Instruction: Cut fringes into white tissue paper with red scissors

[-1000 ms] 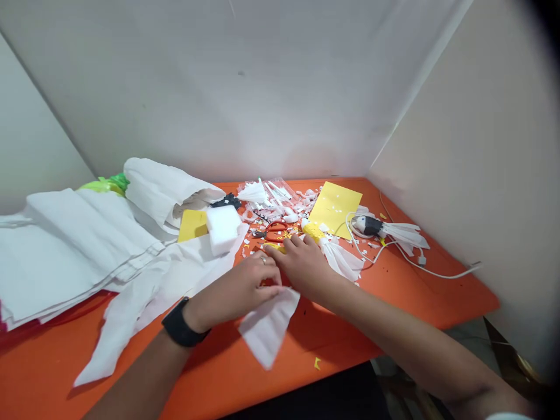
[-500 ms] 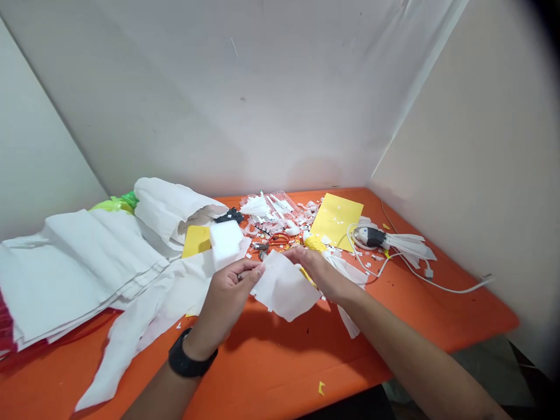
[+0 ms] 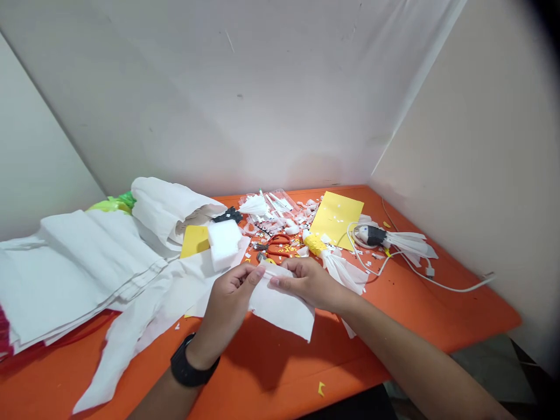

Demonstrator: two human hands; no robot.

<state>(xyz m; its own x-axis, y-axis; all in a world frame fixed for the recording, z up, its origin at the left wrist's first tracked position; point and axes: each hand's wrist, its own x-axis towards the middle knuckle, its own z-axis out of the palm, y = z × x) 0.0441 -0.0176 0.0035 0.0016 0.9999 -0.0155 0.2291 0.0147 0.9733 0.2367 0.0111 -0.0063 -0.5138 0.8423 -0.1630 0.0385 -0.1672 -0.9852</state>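
Observation:
A small sheet of thin white paper or fabric [image 3: 282, 306] hangs between my hands above the orange table [image 3: 245, 373]. My left hand [image 3: 234, 291] pinches its upper left edge. With thumb and fingers my right hand [image 3: 310, 282] grips the upper edge, where the sheet is slightly folded. Just beyond my hands lie red-handled pliers [image 3: 277, 240]. Right of them is a bird-like figure with a yellow scaled body [image 3: 315, 244] and a white pleated tail, partly hidden by my right forearm. A white foam block [image 3: 224, 245] stands beyond my left hand.
Large white sheets [image 3: 83, 268] and a white roll [image 3: 172, 204] cover the left side. A yellow sheet [image 3: 336, 219], a black-and-white bird figure [image 3: 376, 235] and a white cable [image 3: 455, 290] lie right. Scraps surround a clear tray [image 3: 280, 204] at the back.
My right hand has closed its thumb and fingers on the sheet's upper edge, having been flat beside it. The sheet's top is now folded, and its lower part hangs toward me.

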